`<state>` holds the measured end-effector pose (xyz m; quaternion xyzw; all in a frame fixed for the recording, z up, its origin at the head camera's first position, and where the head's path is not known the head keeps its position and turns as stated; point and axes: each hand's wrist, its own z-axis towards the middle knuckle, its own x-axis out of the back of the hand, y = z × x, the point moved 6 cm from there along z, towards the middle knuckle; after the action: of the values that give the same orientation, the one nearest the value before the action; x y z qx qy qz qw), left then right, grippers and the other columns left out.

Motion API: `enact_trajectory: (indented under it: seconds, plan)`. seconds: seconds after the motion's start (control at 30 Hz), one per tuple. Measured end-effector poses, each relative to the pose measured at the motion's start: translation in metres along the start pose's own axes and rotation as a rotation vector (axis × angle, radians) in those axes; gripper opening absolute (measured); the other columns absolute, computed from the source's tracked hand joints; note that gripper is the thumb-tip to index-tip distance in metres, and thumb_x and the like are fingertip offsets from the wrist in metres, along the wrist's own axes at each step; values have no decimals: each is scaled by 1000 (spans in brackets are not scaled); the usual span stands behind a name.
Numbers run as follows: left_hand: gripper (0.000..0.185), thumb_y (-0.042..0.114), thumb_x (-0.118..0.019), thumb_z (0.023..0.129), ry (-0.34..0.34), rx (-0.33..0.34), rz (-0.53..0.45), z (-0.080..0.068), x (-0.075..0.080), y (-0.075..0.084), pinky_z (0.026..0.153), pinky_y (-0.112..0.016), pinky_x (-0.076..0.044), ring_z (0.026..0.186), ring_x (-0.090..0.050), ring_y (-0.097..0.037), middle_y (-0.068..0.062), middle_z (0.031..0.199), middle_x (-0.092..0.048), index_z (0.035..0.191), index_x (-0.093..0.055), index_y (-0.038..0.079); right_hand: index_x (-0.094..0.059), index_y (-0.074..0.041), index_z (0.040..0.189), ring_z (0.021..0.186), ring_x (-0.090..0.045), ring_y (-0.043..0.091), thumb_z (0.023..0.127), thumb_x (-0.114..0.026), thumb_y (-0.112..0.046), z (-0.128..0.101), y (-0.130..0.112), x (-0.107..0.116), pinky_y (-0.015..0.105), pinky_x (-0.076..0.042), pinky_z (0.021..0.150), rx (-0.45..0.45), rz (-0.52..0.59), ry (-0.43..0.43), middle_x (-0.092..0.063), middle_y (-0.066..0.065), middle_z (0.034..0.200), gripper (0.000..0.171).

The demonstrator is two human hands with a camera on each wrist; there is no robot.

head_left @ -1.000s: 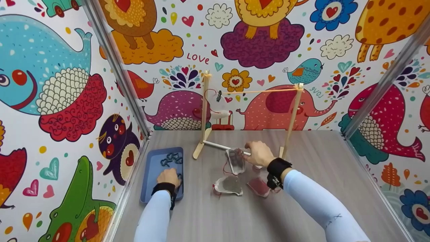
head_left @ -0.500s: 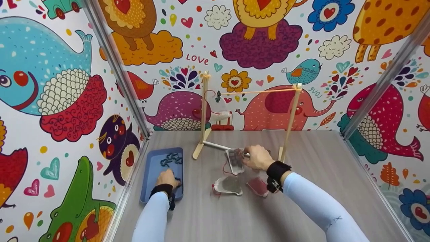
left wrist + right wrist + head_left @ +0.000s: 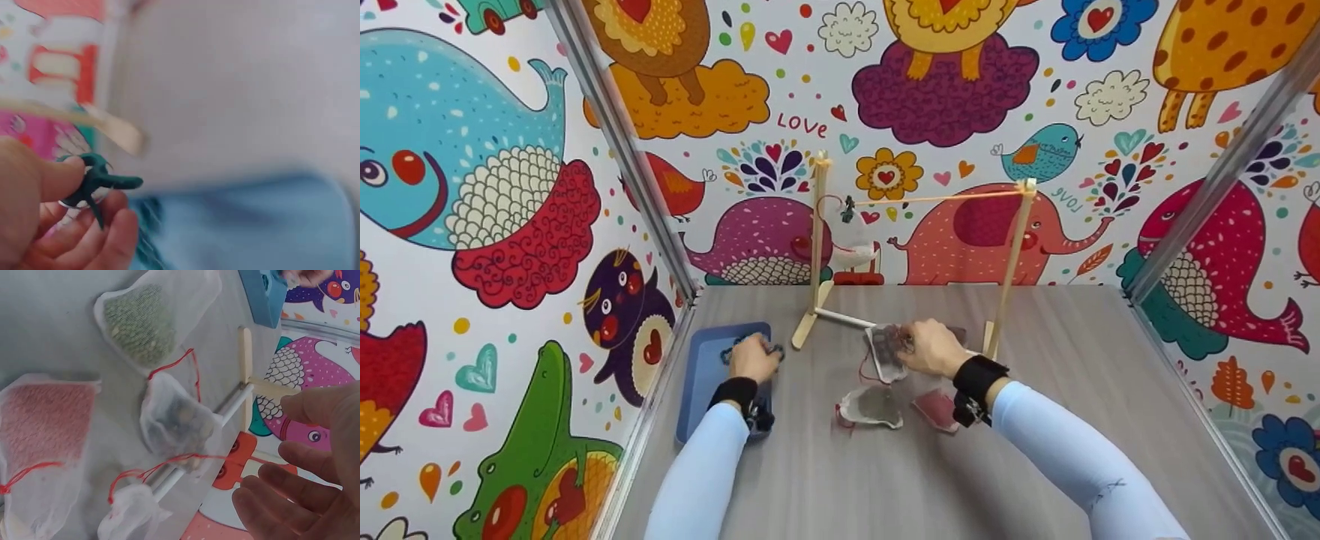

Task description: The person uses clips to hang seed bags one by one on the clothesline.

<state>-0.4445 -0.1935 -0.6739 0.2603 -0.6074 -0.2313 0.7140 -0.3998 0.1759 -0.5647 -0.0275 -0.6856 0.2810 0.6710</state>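
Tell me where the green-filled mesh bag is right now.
In the head view, the green-filled mesh bag lies on the table, right of the blue tray and left of the pink-filled bag.

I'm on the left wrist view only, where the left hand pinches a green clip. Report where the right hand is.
Observer: The right hand is by a mesh bag with dark contents.
Operator: Tell me if anything hangs up.
Observer: Yes, a pale bag hangs from the orange line, near the left post.
Operator: Name another bag out of my sight.
Observer: A bag of green grains lies on the table.
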Motion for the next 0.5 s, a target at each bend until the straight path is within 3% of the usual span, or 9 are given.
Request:
enact_trajectory:
  seconds: [0.07,0.17,0.23,0.37,0.5]
  plan:
    - [18,21,-79,98,-14,-28,-111,0,-1,26,72,-44,-62,81,-78,-31,-15,93,-81,107,-77,5,-81,1,123,98,-79,34,97,-85,-21,1,-6,1,54,-67,89,14,20,-12,-83,21,113,34]
    - [31,4,-72,100,-108,67,-301,-21,14,97,70,-39,-68,79,-82,-28,-24,107,-83,130,-77,-4,-80,2,126,99,-79,32,100,-84,-22,1,-18,2,53,-68,90,55,70,-29,-84,21,114,36]
    - [35,0,-69,102,-148,88,-434,-28,10,123,66,-32,-68,74,-82,-23,-27,110,-82,136,-75,-5,-81,-1,125,97,-80,29,101,-83,-26,2,-27,1,51,-69,90,90,91,-32,-85,19,113,34]
    - [26,1,-68,104,-216,140,-645,-37,-5,159,72,-28,-69,78,-80,-15,-27,112,-81,127,-75,-9,-83,-11,115,86,-78,20,99,-85,-43,3,-41,-1,47,-65,83,131,89,-25,-86,8,102,36]
    - [27,10,-73,106,-230,152,-727,-41,-17,181,80,-33,-71,89,-82,-18,-27,118,-82,125,-75,-8,-84,-14,110,75,-72,13,95,-87,-51,4,-46,0,40,-60,74,149,62,34,-85,3,91,40]
